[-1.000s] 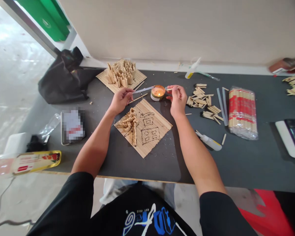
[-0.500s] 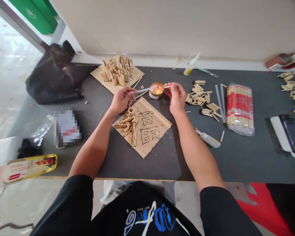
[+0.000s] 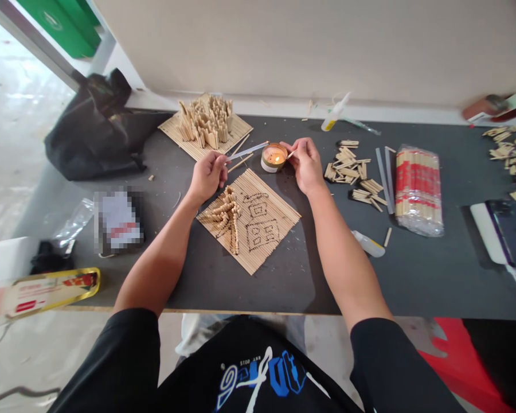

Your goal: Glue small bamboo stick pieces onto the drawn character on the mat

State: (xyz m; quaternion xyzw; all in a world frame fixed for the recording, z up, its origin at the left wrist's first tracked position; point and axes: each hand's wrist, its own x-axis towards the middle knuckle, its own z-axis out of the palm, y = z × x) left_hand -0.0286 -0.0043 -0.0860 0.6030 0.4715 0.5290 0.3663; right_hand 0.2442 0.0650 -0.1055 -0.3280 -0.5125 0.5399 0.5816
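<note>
My left hand point(image 3: 210, 174) is closed around a translucent glue stick point(image 3: 248, 150), whose far end reaches the rim of a lit candle in a tin point(image 3: 272, 162). On the candle's other side, my right hand point(image 3: 305, 164) pinches a short wooden stick point(image 3: 290, 154), its tip close to the tin. In front of both hands lies a square mat of joined sticks point(image 3: 266, 198) with black-outlined characters. Short stick pieces point(image 3: 229, 213) stand upright along the left character. Behind my left hand, a second stick mat point(image 3: 172, 131) bears a dense cluster of upright pieces point(image 3: 206, 121).
Right of my right hand are loose stick pieces point(image 3: 348, 166), two glue sticks point(image 3: 384, 180), a wrapped stick bundle point(image 3: 418, 189) and a glue bottle point(image 3: 370, 244). Another bottle point(image 3: 336, 113) stands by the wall. A black bag point(image 3: 98, 126) and a blurred-out box point(image 3: 119, 221) lie left.
The glue stick's end has moved from above the flame up and back to the tin's far rim. My right hand has tilted its wooden stick downward near the tin.
</note>
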